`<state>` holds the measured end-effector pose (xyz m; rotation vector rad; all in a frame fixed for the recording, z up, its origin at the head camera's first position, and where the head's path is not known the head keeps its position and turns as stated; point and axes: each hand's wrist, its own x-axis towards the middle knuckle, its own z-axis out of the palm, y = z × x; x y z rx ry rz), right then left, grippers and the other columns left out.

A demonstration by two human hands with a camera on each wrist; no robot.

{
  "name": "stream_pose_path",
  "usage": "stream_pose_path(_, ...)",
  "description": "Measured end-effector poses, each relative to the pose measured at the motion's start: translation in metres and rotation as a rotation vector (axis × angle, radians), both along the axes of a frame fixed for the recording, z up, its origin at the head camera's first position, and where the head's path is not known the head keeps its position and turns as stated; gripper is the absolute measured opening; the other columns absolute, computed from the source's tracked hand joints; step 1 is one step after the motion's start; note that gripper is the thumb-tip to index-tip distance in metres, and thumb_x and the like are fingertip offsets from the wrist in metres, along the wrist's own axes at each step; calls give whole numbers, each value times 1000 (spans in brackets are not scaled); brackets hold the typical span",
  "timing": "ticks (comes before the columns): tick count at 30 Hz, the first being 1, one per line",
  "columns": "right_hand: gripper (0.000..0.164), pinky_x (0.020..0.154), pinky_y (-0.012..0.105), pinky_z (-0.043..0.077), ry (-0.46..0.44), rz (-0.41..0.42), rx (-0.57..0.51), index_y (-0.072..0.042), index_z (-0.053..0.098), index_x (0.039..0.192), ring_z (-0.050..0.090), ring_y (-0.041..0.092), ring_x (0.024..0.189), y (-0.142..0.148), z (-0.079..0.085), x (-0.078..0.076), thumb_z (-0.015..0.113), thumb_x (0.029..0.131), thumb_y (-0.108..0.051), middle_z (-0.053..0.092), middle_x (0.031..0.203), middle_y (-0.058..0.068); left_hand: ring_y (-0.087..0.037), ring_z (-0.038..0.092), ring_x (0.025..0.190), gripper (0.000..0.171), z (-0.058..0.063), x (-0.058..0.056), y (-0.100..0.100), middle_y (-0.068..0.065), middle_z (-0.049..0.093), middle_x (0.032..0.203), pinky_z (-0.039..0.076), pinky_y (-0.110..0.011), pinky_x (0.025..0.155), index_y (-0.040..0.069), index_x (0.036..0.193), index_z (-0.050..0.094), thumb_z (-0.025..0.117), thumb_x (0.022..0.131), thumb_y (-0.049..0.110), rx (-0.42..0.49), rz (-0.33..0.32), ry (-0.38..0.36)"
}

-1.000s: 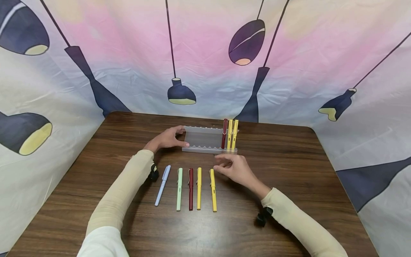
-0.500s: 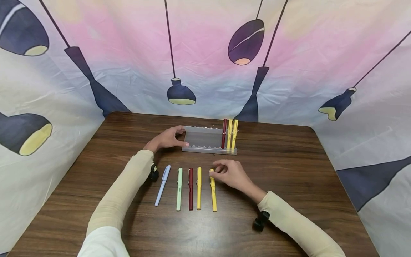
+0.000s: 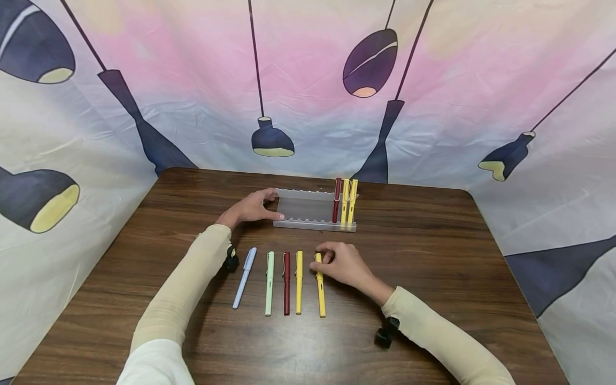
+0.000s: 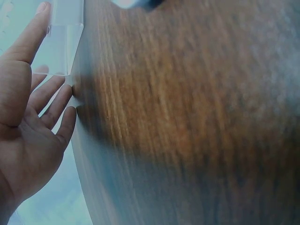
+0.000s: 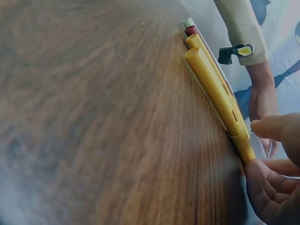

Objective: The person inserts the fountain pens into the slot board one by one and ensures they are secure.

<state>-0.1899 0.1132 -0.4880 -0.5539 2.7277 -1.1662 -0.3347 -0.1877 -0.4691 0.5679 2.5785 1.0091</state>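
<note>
The left hand holds the left end of a clear pen rack, thumb at its front corner and fingers at the back. In the left wrist view the thumb lies along the clear plastic. The right hand is at the capped end of the rightmost yellow pen, which lies on the table. In the right wrist view a finger touches the cap end of this yellow pen, while the thumb appears just above it, with no clear pinch. Another yellow pen lies to its left.
Further left on the wooden table lie a dark red pen, a light green pen and a slanted light blue pen. One dark red pen and two yellow pens stand at the rack's right end.
The right hand has moved left and toward the person, from below the rack to the rightmost yellow pen's cap. The left hand and the pens have stayed in place.
</note>
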Motion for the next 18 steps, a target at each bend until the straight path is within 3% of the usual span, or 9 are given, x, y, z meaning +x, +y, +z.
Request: stream_pose_path(18, 44, 52, 27, 49, -33, 7, 47, -4, 73, 118, 58, 7, 53, -7, 5, 1, 85, 85, -31, 64, 67, -9, -37, 37, 147, 95, 1, 1, 0, -21, 41, 158, 33, -54, 119, 1, 159, 29, 82, 89, 36, 13, 1, -6)
